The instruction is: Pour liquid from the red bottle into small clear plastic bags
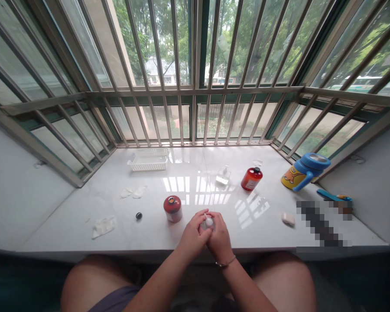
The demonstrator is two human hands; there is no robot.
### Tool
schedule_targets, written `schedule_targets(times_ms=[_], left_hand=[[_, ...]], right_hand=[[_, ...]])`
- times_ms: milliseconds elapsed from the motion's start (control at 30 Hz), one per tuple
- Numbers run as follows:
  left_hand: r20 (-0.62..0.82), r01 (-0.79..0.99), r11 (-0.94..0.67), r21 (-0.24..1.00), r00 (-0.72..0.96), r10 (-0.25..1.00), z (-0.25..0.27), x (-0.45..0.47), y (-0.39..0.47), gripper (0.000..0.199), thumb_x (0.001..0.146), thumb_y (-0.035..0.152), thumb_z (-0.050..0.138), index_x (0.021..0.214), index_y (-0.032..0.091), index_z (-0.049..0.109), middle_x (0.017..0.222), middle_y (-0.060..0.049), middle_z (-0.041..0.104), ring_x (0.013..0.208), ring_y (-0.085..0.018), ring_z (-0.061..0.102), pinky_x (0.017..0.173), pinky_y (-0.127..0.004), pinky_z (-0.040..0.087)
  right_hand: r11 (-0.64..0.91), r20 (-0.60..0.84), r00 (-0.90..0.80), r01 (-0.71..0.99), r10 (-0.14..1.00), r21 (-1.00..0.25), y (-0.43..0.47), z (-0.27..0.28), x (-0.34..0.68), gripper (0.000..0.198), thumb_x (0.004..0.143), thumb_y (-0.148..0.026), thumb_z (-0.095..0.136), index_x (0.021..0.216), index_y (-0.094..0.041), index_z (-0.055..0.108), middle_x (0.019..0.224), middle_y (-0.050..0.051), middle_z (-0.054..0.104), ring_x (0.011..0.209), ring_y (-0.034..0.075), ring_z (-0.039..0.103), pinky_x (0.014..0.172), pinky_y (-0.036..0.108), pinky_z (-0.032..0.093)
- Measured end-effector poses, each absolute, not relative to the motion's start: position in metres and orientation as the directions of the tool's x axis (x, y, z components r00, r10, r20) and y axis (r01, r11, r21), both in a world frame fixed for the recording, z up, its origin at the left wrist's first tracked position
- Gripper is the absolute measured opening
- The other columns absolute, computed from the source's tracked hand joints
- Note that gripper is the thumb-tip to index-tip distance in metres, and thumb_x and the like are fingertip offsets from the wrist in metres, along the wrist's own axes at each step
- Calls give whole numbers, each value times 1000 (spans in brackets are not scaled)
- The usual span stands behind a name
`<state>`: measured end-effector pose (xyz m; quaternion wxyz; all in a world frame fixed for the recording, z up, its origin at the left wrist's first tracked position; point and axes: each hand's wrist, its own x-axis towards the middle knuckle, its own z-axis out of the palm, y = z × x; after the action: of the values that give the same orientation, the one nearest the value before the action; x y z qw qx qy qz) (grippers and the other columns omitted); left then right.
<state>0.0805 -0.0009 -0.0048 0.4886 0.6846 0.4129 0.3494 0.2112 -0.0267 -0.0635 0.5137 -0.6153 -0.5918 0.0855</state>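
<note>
Both of my hands are wrapped around a small clear pump bottle near the front edge of the white counter. My left hand closes on its left side, and my right hand on its right. The pale pump head shows between the fingers; most of the bottle is hidden. Just left of my hands stands a red-brown bottle with its mouth uncovered. A small black cap lies farther left. Beyond my hands are another clear pump bottle and a red-brown bottle with a black cap.
A white plastic basket sits at the back left. Crumpled tissues lie on the left. On the right are a blue and yellow mug, a small pale object and a blue item. Metal bars enclose the counter.
</note>
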Motion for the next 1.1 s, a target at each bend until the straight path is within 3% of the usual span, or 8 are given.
schedule_targets(times_ms=[67,267,500,700,833,900,1000,1100], left_hand=[[90,221,-197,955,417,904,-6,79,1,43,81,10,66,119,24,78,153,-10,66,142,-30,62,126,-48,44],[105,229,-188,955,331,938,-2,88,1,21,81,10,67,94,24,76,134,-7,75,129,-28,68,114,-43,51],[-9,248,-31,968,158,987,-6,95,-3,20,75,17,76,92,22,68,117,-6,79,91,-22,71,79,-34,55],[10,78,-21,997,132,991,-15,91,-9,35,72,21,84,92,23,54,131,-10,74,114,-26,72,96,-38,56],[8,22,-12,1000,179,984,-14,89,-7,48,73,19,82,116,23,63,134,-12,72,128,-30,69,110,-44,52],[25,67,-42,997,240,970,-12,87,-5,42,74,18,79,114,23,69,138,-11,71,133,-31,66,116,-46,48],[6,92,-29,995,241,970,-10,86,-5,27,73,17,77,96,22,64,140,-10,70,128,-31,68,112,-44,50],[-25,86,7,996,202,979,-9,86,-7,32,73,16,77,97,23,57,137,-10,72,122,-29,70,106,-42,53]], right_hand=[[213,510,296,660,808,-721,-26,-64,209,28,90,-28,71,117,-24,63,110,7,71,98,27,69,90,45,58],[207,520,304,673,798,-710,-25,-63,207,21,97,-33,68,115,-24,63,108,8,70,96,27,68,87,44,58],[182,504,347,652,791,-736,-26,-63,206,29,95,-41,73,114,-24,60,105,7,69,95,28,70,87,45,60],[188,522,334,674,785,-714,-28,-63,207,33,93,-42,75,115,-24,58,103,6,68,93,27,69,85,44,60],[189,523,333,675,784,-713,-27,-62,207,34,93,-43,75,115,-24,58,104,6,67,94,27,68,86,44,60],[193,524,330,674,785,-713,-27,-61,206,33,93,-44,75,114,-25,58,103,5,67,93,27,68,86,44,60],[188,515,339,665,787,-723,-27,-62,207,33,92,-45,75,112,-25,58,103,5,67,93,27,68,85,44,60],[165,484,353,646,801,-745,-28,-62,207,36,91,-47,76,113,-26,57,103,5,68,92,27,69,82,43,60]])
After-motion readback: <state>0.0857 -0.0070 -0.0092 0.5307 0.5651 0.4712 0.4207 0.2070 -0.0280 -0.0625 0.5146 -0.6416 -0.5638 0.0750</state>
